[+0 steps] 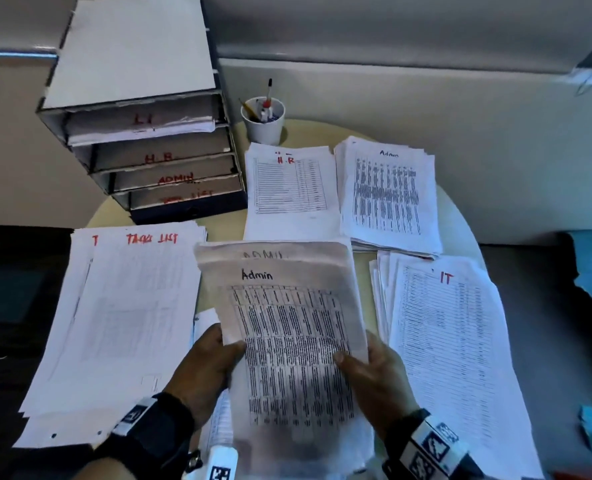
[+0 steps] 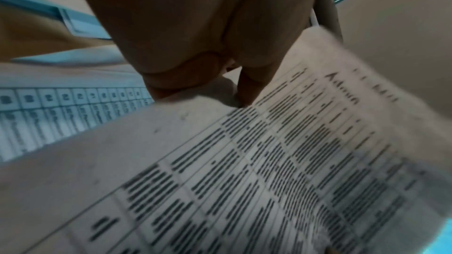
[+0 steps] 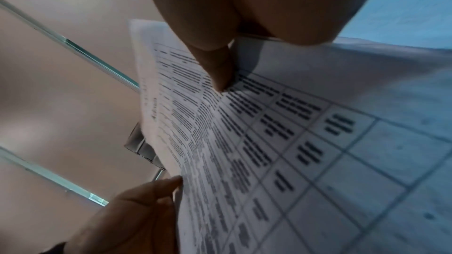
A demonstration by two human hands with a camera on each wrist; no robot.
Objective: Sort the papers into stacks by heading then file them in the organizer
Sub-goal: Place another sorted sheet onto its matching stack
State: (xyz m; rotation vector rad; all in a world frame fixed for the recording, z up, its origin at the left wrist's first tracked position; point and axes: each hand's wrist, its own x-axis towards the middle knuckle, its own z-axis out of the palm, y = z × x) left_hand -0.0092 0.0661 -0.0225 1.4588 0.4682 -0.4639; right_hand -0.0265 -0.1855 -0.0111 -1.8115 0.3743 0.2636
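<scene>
Now, working from the left of the round cream tabletop (image 1: 455,216): I see the dark four-tier paper organizer (image 1: 142,133), its trays lettered in red so each heading has a slot, and in front of it the white paper stack headed "Task List" (image 1: 114,317). At centre I hold a loose sheaf of white printed sheets headed "Admin" (image 1: 287,334), raised off the tabletop and tilted toward me, I judge so the heading can be read. My left hand (image 1: 208,368) pinches its left edge, thumb on top and fingers (image 3: 149,190) curled behind; my right hand (image 1: 370,372) grips the right edge the same way (thumb pressed on the print). Beyond are the white cup of pens (image 1: 263,121), the "H.R" paper stack (image 1: 289,188) and the "Admin" paper stack (image 1: 388,195), where I judge this sheaf belongs. Rightmost lies the fanned "IT" paper stack (image 1: 450,341).
</scene>
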